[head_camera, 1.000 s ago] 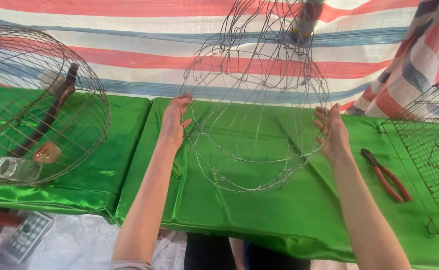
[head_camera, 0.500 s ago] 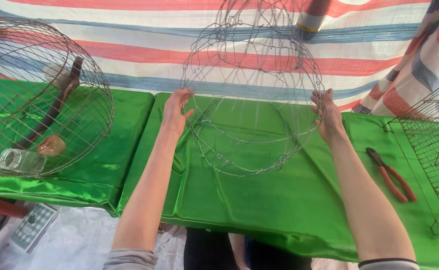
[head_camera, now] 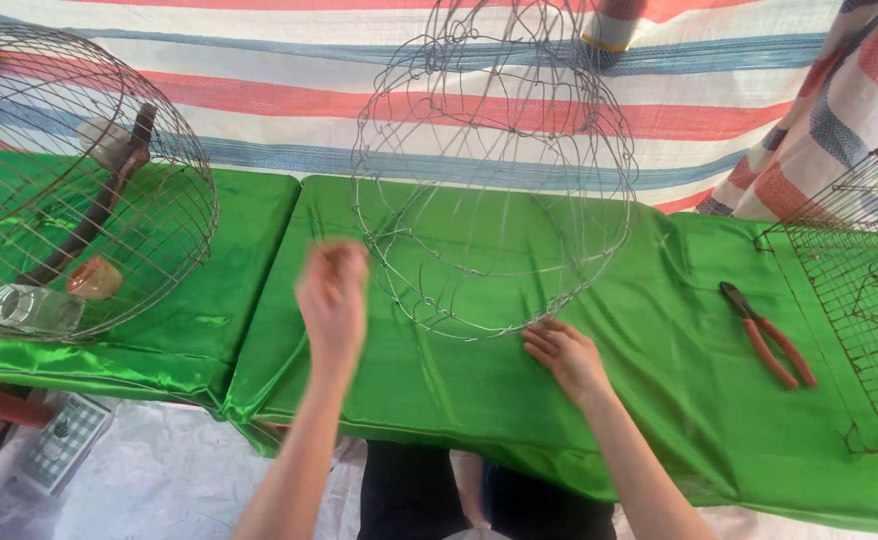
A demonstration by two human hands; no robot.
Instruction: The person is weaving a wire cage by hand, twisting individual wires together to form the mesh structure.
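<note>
At the far left a domed wire cage [head_camera: 79, 180] sits on the table [head_camera: 439, 420], its left side cut off by the frame edge. Through its bars show a dark stick, a pale lump near the top, a brownish lump and a clear jar [head_camera: 34, 308] lying on its side. Below the table's front edge, at about 8 o'clock from the jar, a small checked box [head_camera: 64, 440] lies on the pale floor cover, partly hidden by the green cloth.

The left hand [head_camera: 331, 295] hangs in the air at roughly 8 o'clock from the wire frame [head_camera: 494, 170]. It is blurred; the fingers look curled into a loose fist, holding nothing that I can make out, and it seems clear of the wire.

The wire frame stands upright at the middle of the table, a round openwork basket of thin wire; its top runs out of view and its strands are hard to follow against the striped sheet behind.

The right hand [head_camera: 567, 355] lies at 5 o'clock from the frame, fingers spread fairly flat on the cloth, fingertips at the frame's lowest ring.

Further right lie red-handled pliers [head_camera: 767, 335], well apart from the hand. At the right edge a square-mesh cage [head_camera: 864, 300] is cut off.
</note>
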